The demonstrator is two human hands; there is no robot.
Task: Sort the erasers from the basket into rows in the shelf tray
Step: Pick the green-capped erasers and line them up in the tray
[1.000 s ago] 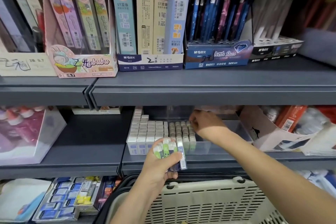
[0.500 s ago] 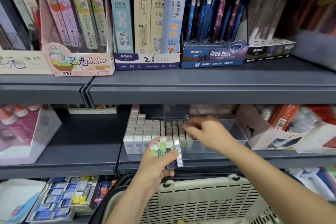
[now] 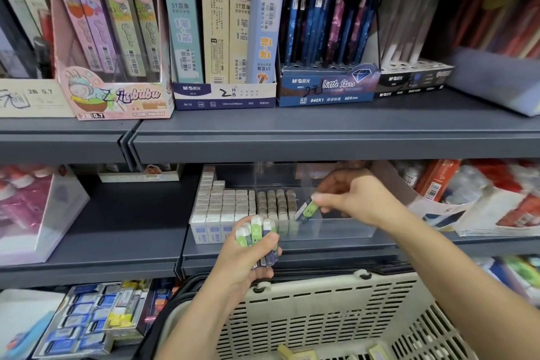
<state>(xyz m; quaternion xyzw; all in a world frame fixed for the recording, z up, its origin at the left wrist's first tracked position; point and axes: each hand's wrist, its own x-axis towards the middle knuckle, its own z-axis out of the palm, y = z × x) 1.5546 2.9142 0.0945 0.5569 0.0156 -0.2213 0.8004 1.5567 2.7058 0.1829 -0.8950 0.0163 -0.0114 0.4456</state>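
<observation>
A clear plastic shelf tray (image 3: 344, 228) sits on the middle shelf, its left part filled with rows of white and grey erasers (image 3: 242, 204). My right hand (image 3: 355, 197) pinches one green-sleeved eraser (image 3: 307, 210) tilted over the tray's open right part, just beside the last grey row. My left hand (image 3: 248, 257) grips a bunch of several green and purple sleeved erasers (image 3: 257, 232) in front of the tray. Below them is the beige slotted basket (image 3: 321, 318), with a few loose erasers (image 3: 295, 353) on its floor.
The grey upper shelf (image 3: 321, 137) overhangs the tray closely. A torn white box and red packets (image 3: 455, 202) crowd the tray's right side. A clear box of pink items (image 3: 35, 213) stands at the left. Boxed erasers (image 3: 87, 318) lie on the lowest shelf.
My right hand has drawn back from the grey rows and now holds a green-sleeved eraser over the tray. The bunch in my left hand looks smaller.
</observation>
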